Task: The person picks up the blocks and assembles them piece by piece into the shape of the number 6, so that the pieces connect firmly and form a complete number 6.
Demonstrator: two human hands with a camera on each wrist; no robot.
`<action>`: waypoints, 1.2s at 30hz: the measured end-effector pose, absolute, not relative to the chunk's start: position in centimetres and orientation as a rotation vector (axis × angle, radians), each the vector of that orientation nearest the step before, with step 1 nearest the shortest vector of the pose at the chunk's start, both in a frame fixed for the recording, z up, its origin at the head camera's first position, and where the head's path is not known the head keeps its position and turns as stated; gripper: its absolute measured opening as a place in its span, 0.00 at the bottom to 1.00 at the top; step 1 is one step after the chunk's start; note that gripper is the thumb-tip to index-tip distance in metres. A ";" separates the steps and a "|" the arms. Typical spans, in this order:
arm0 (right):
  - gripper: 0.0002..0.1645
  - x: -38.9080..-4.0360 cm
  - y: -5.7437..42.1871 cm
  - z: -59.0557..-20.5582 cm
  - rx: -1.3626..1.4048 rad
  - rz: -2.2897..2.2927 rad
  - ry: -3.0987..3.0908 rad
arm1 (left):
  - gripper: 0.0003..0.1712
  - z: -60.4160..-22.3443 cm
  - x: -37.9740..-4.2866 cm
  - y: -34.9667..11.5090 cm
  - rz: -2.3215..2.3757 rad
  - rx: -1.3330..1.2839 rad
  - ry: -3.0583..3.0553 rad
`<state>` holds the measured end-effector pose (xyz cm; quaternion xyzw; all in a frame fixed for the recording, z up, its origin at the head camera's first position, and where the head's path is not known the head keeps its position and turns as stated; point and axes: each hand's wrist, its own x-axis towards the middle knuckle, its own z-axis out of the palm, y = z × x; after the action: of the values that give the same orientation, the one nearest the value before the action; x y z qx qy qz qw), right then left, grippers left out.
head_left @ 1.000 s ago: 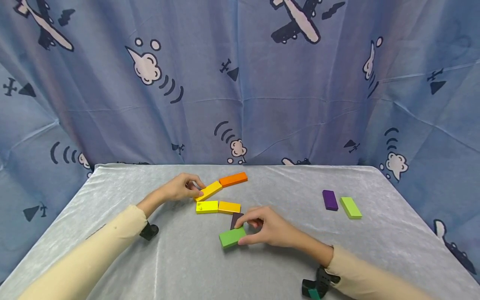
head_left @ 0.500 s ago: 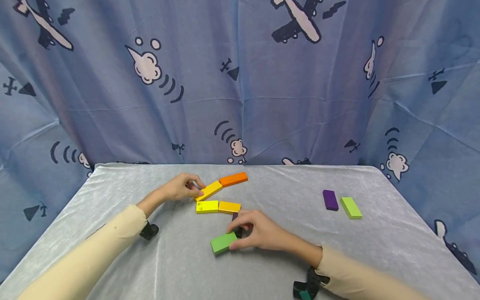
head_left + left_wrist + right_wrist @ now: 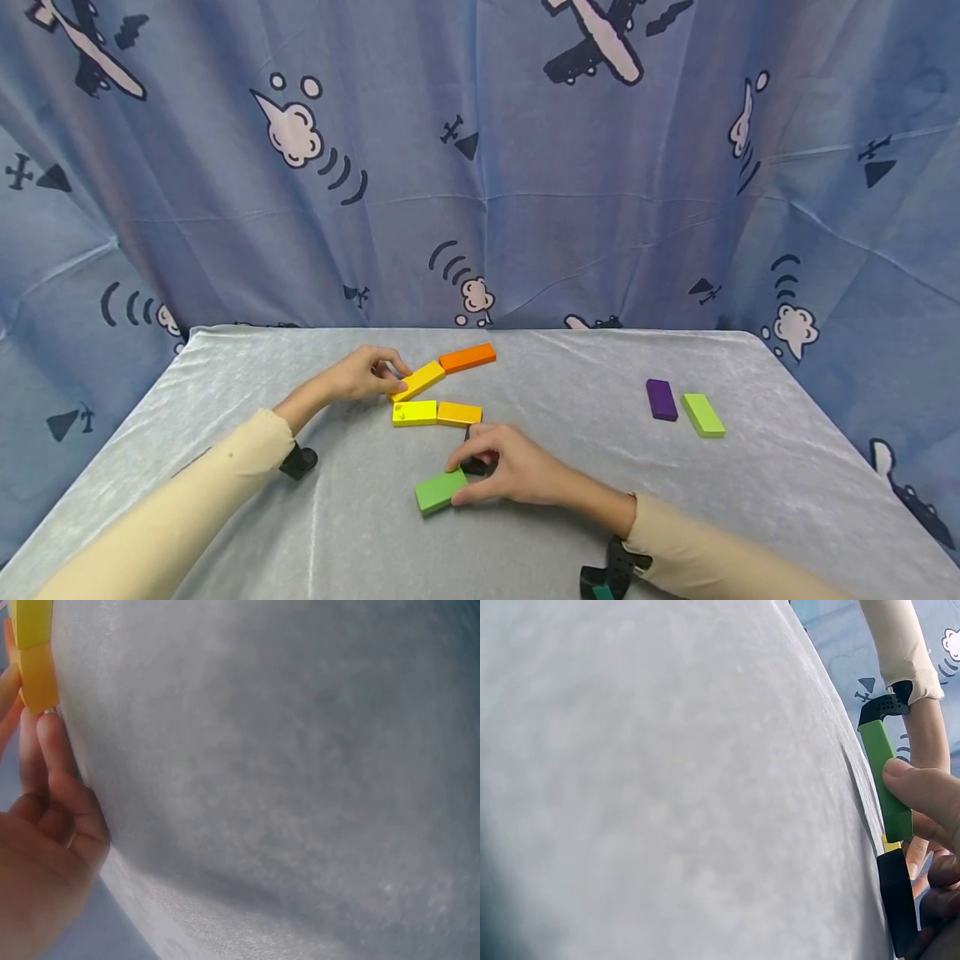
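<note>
My right hand (image 3: pixel 517 467) pinches a green block (image 3: pixel 439 492) by its right end, thumb on the near side and index finger on the far side. Behind those fingers a dark block (image 3: pixel 474 465) is mostly hidden; in the right wrist view this dark block (image 3: pixel 898 900) lies beyond the green block (image 3: pixel 885 780). With thumb and fingers, my left hand (image 3: pixel 363 373) holds the near-left end of a yellow-orange block (image 3: pixel 422 380). At that block's far end an orange block (image 3: pixel 468 357) continues the line. Below them a yellow block (image 3: pixel 414 413) and an amber block (image 3: pixel 459 414) lie end to end.
A purple block (image 3: pixel 661 400) and a lime green block (image 3: pixel 702 415) lie apart on the right side of the grey cloth-covered table (image 3: pixel 570 375). A blue patterned curtain (image 3: pixel 480 167) hangs behind the table's far edge.
My right hand has carried the green block left and toward me, away from the dark block. My left hand has stayed on the yellow-orange block.
</note>
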<state>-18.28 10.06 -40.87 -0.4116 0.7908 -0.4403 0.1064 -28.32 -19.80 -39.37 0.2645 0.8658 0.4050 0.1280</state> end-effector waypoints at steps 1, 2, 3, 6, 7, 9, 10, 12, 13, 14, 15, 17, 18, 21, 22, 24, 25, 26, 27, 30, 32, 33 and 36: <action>0.14 -18.3 10.0 -40.9 -1.203 -1.295 2.329 | 0.09 -39.4 -28.3 -19.8 1.177 0.767 2.521; 0.14 -18.3 10.0 -40.9 -1.195 -1.289 2.330 | 0.09 -39.3 -28.3 -19.8 1.176 0.765 2.521; 0.14 -18.3 9.9 -40.8 -1.185 -1.287 2.328 | 0.09 -39.3 -28.3 -19.8 1.175 0.766 2.521; 0.14 -18.2 9.8 -40.7 -1.152 -1.278 2.326 | 0.10 -39.3 -28.4 -19.7 1.174 0.776 2.522; 0.14 -18.2 9.8 -40.7 -1.142 -1.276 2.326 | 0.10 -39.3 -28.4 -19.7 1.175 0.779 2.522; 0.14 -18.2 9.8 -40.7 -1.129 -1.267 2.333 | 0.10 -39.2 -28.4 -19.7 1.178 0.779 2.522; 0.14 -18.2 9.8 -40.7 -1.127 -1.262 2.337 | 0.10 -39.2 -28.4 -19.7 1.181 0.777 2.522; 0.15 -18.3 9.8 -40.7 -1.127 -1.250 2.346 | 0.10 -39.2 -28.4 -19.7 1.187 0.773 2.520; 0.15 -18.3 9.8 -40.7 -1.129 -1.244 2.351 | 0.10 -39.2 -28.3 -19.7 1.190 0.770 2.520; 0.15 -18.3 9.7 -40.7 -1.132 -1.237 2.356 | 0.10 -39.2 -28.3 -19.7 1.193 0.768 2.519; 0.15 -18.3 9.7 -40.7 -1.133 -1.234 2.359 | 0.10 -39.2 -28.3 -19.7 1.195 0.769 2.518; 0.15 -18.3 9.7 -40.7 -1.132 -1.229 2.364 | 0.10 -39.2 -28.3 -19.7 1.194 0.768 2.519; 0.15 -18.3 9.7 -40.7 -1.129 -1.228 2.366 | 0.10 -39.2 -28.3 -19.7 1.192 0.768 2.521; 0.15 -18.2 9.7 -40.6 -1.122 -1.224 2.372 | 0.10 -39.3 -28.3 -19.8 1.187 0.764 2.522; 0.15 -18.2 9.7 -40.6 -1.121 -1.224 2.376 | 0.10 -39.3 -28.3 -19.8 1.187 0.761 2.520; 0.15 -18.1 9.6 -40.6 -1.115 -1.226 2.382 | 0.10 -39.3 -28.3 -19.8 1.186 0.758 2.520; 0.15 -18.1 9.6 -40.6 -1.115 -1.227 2.386 | 0.10 -39.3 -28.3 -19.8 1.187 0.758 2.518; 0.15 -18.1 9.6 -40.6 -1.113 -1.226 2.391 | 0.10 -39.3 -28.3 -19.7 1.188 0.757 2.518; 0.16 -18.1 9.6 -40.6 -1.112 -1.224 2.395 | 0.10 -39.4 -28.3 -19.7 1.189 0.757 2.517; 0.16 -18.0 9.5 -40.6 -1.101 -1.212 2.405 | 0.10 -39.3 -28.3 -19.7 1.187 0.754 2.522; 0.16 -18.0 9.5 -40.5 -1.094 -1.202 2.409 | 0.10 -39.3 -28.3 -19.7 1.185 0.751 2.523; 0.16 -18.0 9.4 -40.5 -1.088 -1.199 2.409 | 0.09 -39.3 -28.3 -19.7 1.183 0.750 2.526; 0.17 -18.0 9.4 -40.5 -1.076 -1.192 2.409 | 0.09 -39.3 -28.2 -19.7 1.178 0.749 2.526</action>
<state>-17.95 9.40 -40.53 -0.3688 0.8258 -0.4087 0.1227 -28.22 -19.71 -39.27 0.2574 0.8681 0.4049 0.1274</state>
